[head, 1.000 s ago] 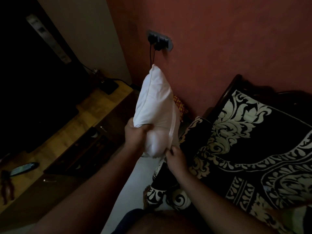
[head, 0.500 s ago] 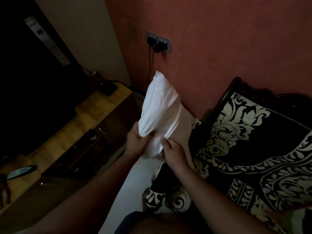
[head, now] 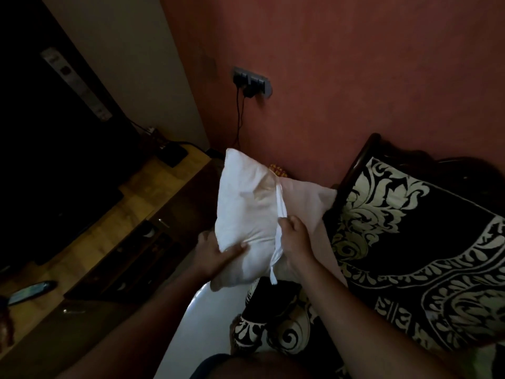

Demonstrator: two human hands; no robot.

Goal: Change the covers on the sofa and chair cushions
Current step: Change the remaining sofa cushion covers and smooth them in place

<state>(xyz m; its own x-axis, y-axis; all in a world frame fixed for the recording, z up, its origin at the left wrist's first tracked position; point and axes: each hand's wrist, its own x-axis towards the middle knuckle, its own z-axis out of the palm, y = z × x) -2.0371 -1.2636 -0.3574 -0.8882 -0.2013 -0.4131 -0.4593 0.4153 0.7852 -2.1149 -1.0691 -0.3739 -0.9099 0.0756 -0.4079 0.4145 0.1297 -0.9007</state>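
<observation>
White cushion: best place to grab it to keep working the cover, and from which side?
Probably as now: left hand clamps the white cushion at its lower corner from the left, where the stuffing bunches. Right hand pinches the cover's raised edge seam from the right; that thin ridge suits a fingertip pinch.

Light: dim room, left side sinks into near-black shadow.
Brightest: white cushion [head: 246, 212].
Lens: wide-angle bending at edges, slightly soft.
</observation>
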